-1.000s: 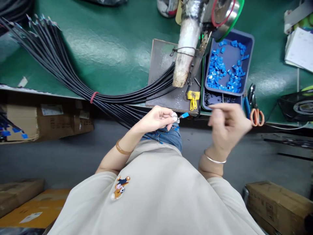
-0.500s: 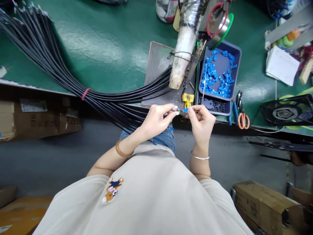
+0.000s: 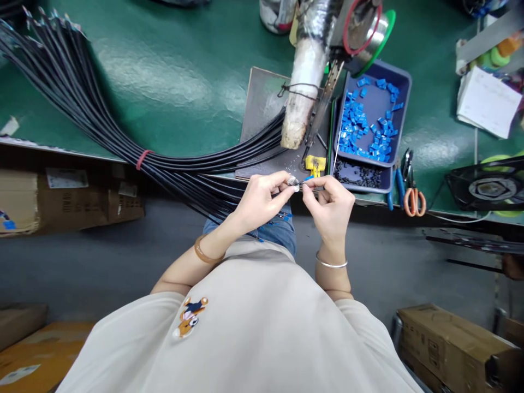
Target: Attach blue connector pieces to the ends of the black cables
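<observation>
My left hand is closed in a pinch around what appears to be the thin end of a black cable, mostly covered by the fingers. Right beside it, my right hand has thumb and forefinger pressed together at that same end; a tiny dark bit shows between the fingertips. A small blue piece shows just behind the fingertips, next to a yellow clip at the bench edge. A bundle of black cables, tied with a red band, curves in from the left towards my hands.
A tray of blue connector pieces overlaps another tray of small black parts. A wrapped white tube and solder wire spool stand over a grey board. Orange-handled scissors and a black fan lie right.
My right hand has shifted slightly left, closer to the left fingertips. The blue piece that showed between the hands is no longer there in its earlier place. The view has turned a little.
</observation>
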{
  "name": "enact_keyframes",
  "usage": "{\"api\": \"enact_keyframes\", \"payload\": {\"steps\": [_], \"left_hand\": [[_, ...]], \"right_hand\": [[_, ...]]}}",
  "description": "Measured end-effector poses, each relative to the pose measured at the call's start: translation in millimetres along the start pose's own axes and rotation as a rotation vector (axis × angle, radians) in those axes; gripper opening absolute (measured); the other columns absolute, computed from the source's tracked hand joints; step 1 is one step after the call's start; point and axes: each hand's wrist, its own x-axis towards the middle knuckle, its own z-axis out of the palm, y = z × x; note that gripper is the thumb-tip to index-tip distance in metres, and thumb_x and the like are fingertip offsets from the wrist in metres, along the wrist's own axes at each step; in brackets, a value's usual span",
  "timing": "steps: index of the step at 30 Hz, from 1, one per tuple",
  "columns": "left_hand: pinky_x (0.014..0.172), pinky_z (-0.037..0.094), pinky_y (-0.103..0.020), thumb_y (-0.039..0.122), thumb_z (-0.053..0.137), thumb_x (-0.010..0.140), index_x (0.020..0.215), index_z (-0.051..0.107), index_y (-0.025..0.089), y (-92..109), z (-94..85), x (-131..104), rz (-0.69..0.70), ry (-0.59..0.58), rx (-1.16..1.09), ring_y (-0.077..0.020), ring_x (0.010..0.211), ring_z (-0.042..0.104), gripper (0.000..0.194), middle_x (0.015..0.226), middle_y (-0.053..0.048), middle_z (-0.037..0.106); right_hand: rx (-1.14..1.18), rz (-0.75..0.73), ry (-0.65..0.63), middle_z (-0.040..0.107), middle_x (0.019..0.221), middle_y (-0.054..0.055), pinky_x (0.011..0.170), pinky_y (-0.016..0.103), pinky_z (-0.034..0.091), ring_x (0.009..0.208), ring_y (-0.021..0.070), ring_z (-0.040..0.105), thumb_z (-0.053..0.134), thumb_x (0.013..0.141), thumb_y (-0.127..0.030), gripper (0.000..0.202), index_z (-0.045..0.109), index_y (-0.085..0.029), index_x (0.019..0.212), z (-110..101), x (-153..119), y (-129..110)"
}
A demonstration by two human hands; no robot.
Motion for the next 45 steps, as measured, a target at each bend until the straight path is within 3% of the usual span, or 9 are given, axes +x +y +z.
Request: {"api": "enact_keyframes", "payload": {"steps": [7,11,20,27,30,33,36,40,45], "left_hand": [[0.056,0.037,-0.020,0.030,0.061,0.089,0.078,0.063,0.014,-1.9,2.4,-0.1,-0.015,0.034,0.026,-0.0066,0.056,0.046,0.019,0.062,0.003,0.057],[0.055,0.038,-0.020,0.030,0.061,0.089,0.075,0.060,0.014,-0.1,0.9,0.3,-0.015,0.006,-0.002,-0.0067,0.054,0.049,0.021,0.060,0.002,0.060],[0.054,0.037,-0.019,0.030,0.066,0.086,0.096,0.065,0.014,-2.8,0.3,-0.6,-0.014,0.021,-0.010,-0.0053,0.051,0.045,0.019,0.061,0.004,0.060],[0.058,0.038,-0.019,0.024,0.056,0.092,0.090,0.070,0.014,0.0,3.5,-5.4,0.116,0.039,0.003,-0.0066,0.058,0.044,0.017,0.067,0.001,0.057],[0.053,0.033,-0.019,0.028,0.059,0.090,0.084,0.067,0.013,1.8,1.9,-4.1,-0.017,0.006,-0.109,-0.0059,0.056,0.037,0.019,0.061,0.003,0.047],[0.049,0.028,-0.019,0.030,0.062,0.087,0.075,0.063,0.013,0.5,1.0,-0.2,-0.109,0.012,-0.218,-0.0050,0.054,0.033,0.021,0.060,0.004,0.043],[0.047,0.024,-0.020,0.029,0.063,0.085,0.070,0.059,0.014,-4.5,1.9,4.6,-0.148,0.034,-0.291,-0.0047,0.053,0.031,0.021,0.058,0.004,0.039],[0.046,0.020,-0.021,0.029,0.065,0.083,0.066,0.056,0.015,-10.5,3.9,11.3,-0.160,0.046,-0.313,-0.0044,0.051,0.028,0.023,0.056,0.004,0.037],[0.046,0.021,-0.022,0.031,0.066,0.082,0.068,0.058,0.015,-9.4,4.0,19.7,-0.161,0.056,-0.330,-0.0045,0.050,0.028,0.022,0.056,0.004,0.037]], "right_hand": [[0.104,0.094,-0.082,0.059,0.070,-0.004,0.046,0.022,0.023,0.048,0.0026,0.030,0.064,0.082,-0.020,0.008,0.063,-0.017,0.075,-1.3,-1.2,6.0],[0.134,0.115,-0.017,0.061,0.071,-0.004,0.045,0.022,0.022,0.046,0.0030,0.028,0.064,0.086,-0.028,0.010,0.069,-0.019,0.087,-2.9,-2.6,9.1],[-0.060,-0.093,-0.023,0.063,0.071,-0.002,0.056,0.022,0.041,0.054,0.0052,0.046,0.062,0.089,-0.025,0.010,0.065,-0.018,0.082,-3.3,-1.0,3.2],[0.404,0.186,-0.207,0.058,0.060,-0.005,0.051,0.020,0.044,0.051,0.0068,0.055,0.064,0.087,-0.038,0.021,0.060,-0.019,0.081,2.9,2.1,11.1],[0.377,0.164,-0.082,0.056,0.058,-0.006,0.048,0.020,0.041,0.048,0.0062,0.053,0.065,0.087,-0.039,0.020,0.063,-0.019,0.083,6.0,1.6,12.0],[0.361,0.015,0.224,0.052,0.054,-0.008,0.044,0.020,0.037,0.045,0.0066,0.049,0.061,0.089,-0.037,0.016,0.063,-0.023,0.097,5.1,0.5,12.0],[0.355,-0.060,0.380,0.063,0.065,-0.007,0.041,0.021,0.037,0.040,0.0060,0.049,0.055,0.094,-0.030,0.018,0.054,-0.026,0.111,1.7,-0.6,13.9],[0.199,-0.054,0.286,0.075,0.093,0.001,0.061,0.026,0.057,0.065,0.0116,0.072,0.054,0.095,-0.025,0.009,0.056,-0.023,0.103,3.0,-3.4,19.6],[0.094,-0.176,0.118,0.074,0.110,0.006,0.077,0.033,0.062,0.094,0.0184,0.074,0.061,0.089,-0.023,0.002,0.061,-0.022,0.090,14.6,-2.4,26.4]]}}
